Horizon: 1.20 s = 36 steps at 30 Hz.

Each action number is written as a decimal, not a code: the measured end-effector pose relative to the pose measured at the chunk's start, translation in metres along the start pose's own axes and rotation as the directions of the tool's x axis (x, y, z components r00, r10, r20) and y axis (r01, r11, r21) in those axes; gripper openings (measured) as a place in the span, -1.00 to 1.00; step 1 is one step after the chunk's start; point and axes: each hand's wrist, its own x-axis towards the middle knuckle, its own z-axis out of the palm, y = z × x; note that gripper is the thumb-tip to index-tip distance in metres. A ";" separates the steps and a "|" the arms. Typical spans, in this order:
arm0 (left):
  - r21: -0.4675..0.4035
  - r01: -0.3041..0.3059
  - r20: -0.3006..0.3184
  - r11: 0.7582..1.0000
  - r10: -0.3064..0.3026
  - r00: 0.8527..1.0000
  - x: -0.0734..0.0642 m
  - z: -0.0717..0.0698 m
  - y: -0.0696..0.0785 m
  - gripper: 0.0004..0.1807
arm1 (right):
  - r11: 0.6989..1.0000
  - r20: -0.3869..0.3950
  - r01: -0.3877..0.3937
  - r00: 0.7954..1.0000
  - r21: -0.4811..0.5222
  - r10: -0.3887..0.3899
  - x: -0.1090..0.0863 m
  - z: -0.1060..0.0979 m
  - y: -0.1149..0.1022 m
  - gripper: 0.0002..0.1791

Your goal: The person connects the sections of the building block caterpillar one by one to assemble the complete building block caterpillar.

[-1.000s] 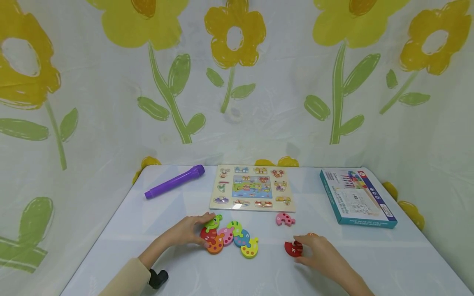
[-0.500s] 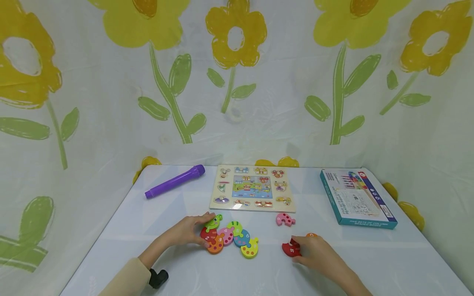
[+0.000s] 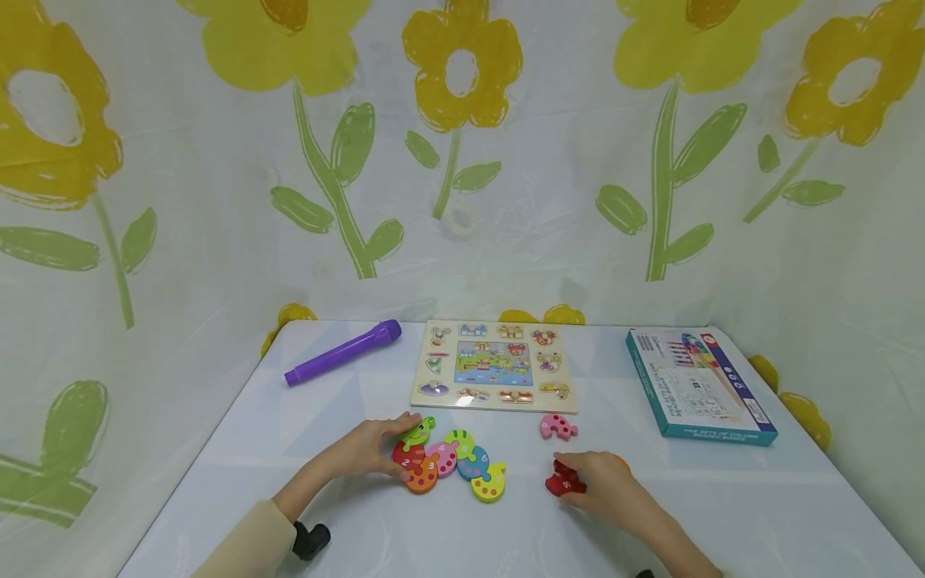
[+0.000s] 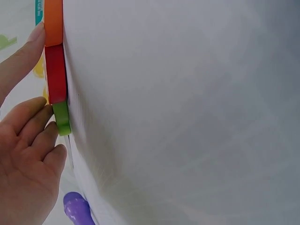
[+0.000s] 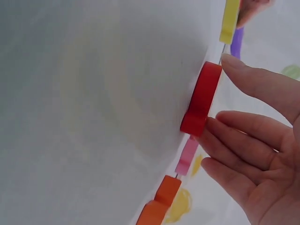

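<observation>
My left hand (image 3: 361, 449) holds the left end of a joined caterpillar number puzzle, thumb by the orange piece (image 3: 422, 480) marked 3, fingertips at the green head (image 3: 417, 434). The red piece (image 3: 407, 456) marked 2 lies between them. Pink, green, blue and yellow (image 3: 490, 486) pieces continue the chain rightward. On the right, my right hand (image 3: 610, 490) grips a loose red piece (image 3: 564, 479) marked 8 between thumb and fingers, low over the table. A loose pink dotted piece (image 3: 557, 427) lies beyond it. An orange piece (image 5: 159, 199) sits beside that hand, mostly hidden in the head view.
Behind the chain lies a wooden picture puzzle board (image 3: 495, 366). A purple toy microphone (image 3: 343, 353) lies at the back left. A flat teal-edged box (image 3: 701, 387) rests at the right. A flower-print cloth (image 3: 535, 217) hangs behind the table.
My right hand has slid left a little with the red piece marked 8 and turned it. The left hand and the joined chain have stayed in place.
</observation>
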 end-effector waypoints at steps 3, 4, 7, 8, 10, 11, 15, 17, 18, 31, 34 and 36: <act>-0.002 -0.007 -0.001 1.000 0.007 1.000 0.000 0.000 -0.001 -0.04 | 1.000 0.013 -0.005 1.000 0.019 0.005 0.003 0.001 -0.003 -0.42; -0.001 -0.009 -0.002 1.000 0.009 1.000 0.001 0.000 -0.001 -0.04 | 1.000 0.016 -0.005 1.000 0.027 0.005 0.004 0.002 -0.003 -0.41; 0.000 -0.007 -0.001 1.000 0.007 1.000 0.001 0.000 -0.002 -0.04 | 0.999 0.023 0.010 1.000 0.051 -0.011 0.007 0.003 -0.006 -0.41; -0.002 -0.005 0.000 1.000 0.005 1.000 0.001 0.000 -0.003 -0.04 | 0.998 0.026 0.018 0.999 0.057 -0.019 0.007 0.004 -0.006 -0.42; -0.004 -0.002 0.001 1.000 0.002 1.000 0.001 0.000 -0.003 -0.04 | 0.997 0.030 0.035 0.999 0.071 -0.037 0.009 0.004 -0.007 -0.42; -0.006 0.001 0.002 1.000 -0.001 1.000 0.001 0.000 -0.002 -0.04 | 0.996 0.034 0.040 0.998 0.077 -0.043 0.009 0.004 -0.008 -0.43; -0.006 0.005 0.003 1.000 -0.005 1.000 0.001 0.000 -0.002 -0.05 | 0.995 0.043 0.051 0.998 0.087 -0.055 0.011 0.003 -0.006 -0.43; -0.006 0.006 0.003 1.000 -0.006 1.000 0.001 0.000 -0.001 -0.05 | 0.996 0.035 0.051 0.998 0.071 -0.054 0.011 0.003 -0.005 -0.43; -0.005 0.006 0.004 1.000 -0.006 1.000 0.001 0.000 0.000 -0.05 | 0.997 0.028 0.049 0.998 0.058 -0.050 0.010 0.003 -0.004 -0.43; -0.002 0.008 0.003 1.000 -0.008 1.000 0.000 -0.001 0.000 -0.05 | 0.998 -0.012 -0.038 0.999 -0.040 0.037 0.004 0.001 -0.002 -0.48; -0.004 0.006 0.003 1.000 -0.006 1.000 0.000 0.000 -0.001 -0.06 | 0.998 -0.009 -0.010 1.000 -0.056 0.010 0.005 0.003 -0.004 -0.49; -0.008 0.005 0.004 1.000 -0.005 1.000 0.000 0.000 -0.001 -0.06 | 0.999 0.002 -0.004 1.000 -0.048 0.004 0.006 0.003 -0.006 -0.49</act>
